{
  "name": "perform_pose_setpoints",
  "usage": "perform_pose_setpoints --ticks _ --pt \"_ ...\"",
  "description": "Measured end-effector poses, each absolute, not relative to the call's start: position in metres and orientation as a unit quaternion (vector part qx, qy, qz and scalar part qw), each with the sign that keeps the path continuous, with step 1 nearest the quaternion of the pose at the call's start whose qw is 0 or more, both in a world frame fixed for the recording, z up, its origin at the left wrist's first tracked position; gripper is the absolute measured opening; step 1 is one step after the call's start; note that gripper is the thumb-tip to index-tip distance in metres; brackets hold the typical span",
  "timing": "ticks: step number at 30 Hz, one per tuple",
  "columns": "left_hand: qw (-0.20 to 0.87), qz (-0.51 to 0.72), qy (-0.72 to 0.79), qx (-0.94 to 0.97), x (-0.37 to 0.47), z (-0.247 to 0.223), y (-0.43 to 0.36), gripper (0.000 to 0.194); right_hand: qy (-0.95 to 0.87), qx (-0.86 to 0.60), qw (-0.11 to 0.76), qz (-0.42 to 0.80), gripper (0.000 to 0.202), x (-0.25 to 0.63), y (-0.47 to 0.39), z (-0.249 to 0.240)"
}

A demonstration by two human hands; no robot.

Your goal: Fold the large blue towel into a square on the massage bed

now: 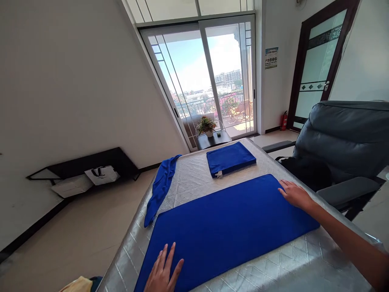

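A blue cloth (225,227) lies flat as a long rectangle across the bed-like padded surface (291,263). My left hand (162,271) rests on its near left end, fingers spread, holding nothing. At the cloth's right edge, my right hand (293,192) lies flat with fingers stretched out, also holding nothing. Just beyond the cloth sits a neatly folded blue stack (231,158) with a small white tag at its near corner. A crumpled blue cloth (164,182) trails along the surface's far left edge.
A dark padded armchair (343,138) stands close on the right. Past the far end is a small black table (214,140) with a potted plant (206,125), before sliding glass doors. A low black rack (88,166) holding bags stands by the left wall.
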State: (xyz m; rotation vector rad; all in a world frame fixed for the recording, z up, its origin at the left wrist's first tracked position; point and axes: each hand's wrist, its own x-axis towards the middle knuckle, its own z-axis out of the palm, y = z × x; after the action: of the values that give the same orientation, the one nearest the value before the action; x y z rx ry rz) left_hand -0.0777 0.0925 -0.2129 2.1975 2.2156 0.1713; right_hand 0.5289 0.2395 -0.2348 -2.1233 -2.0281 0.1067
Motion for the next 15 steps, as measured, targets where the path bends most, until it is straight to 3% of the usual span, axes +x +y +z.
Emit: perform_pose_setpoints --ticks 6,9,12,15 --pt "0.173 0.086 0.466 0.863 0.125 -0.152 0.121 0.034 -0.650 -0.742 0.113 0.117 0.049 0.527 0.318 -0.209" --pt "0.144 0.085 0.353 0.920 0.211 -0.159 0.135 0.027 -0.629 -0.759 0.113 0.125 0.045 0.531 0.337 -0.218" --pt "0.086 0.084 0.288 0.950 0.286 -0.186 0.147 0.041 -0.615 -0.768 0.117 0.134 0.042 0.535 0.346 -0.229" --pt "0.035 0.094 0.278 0.955 0.349 -0.215 0.155 0.036 -0.612 -0.766 0.125 0.151 0.039 0.540 0.355 -0.237"
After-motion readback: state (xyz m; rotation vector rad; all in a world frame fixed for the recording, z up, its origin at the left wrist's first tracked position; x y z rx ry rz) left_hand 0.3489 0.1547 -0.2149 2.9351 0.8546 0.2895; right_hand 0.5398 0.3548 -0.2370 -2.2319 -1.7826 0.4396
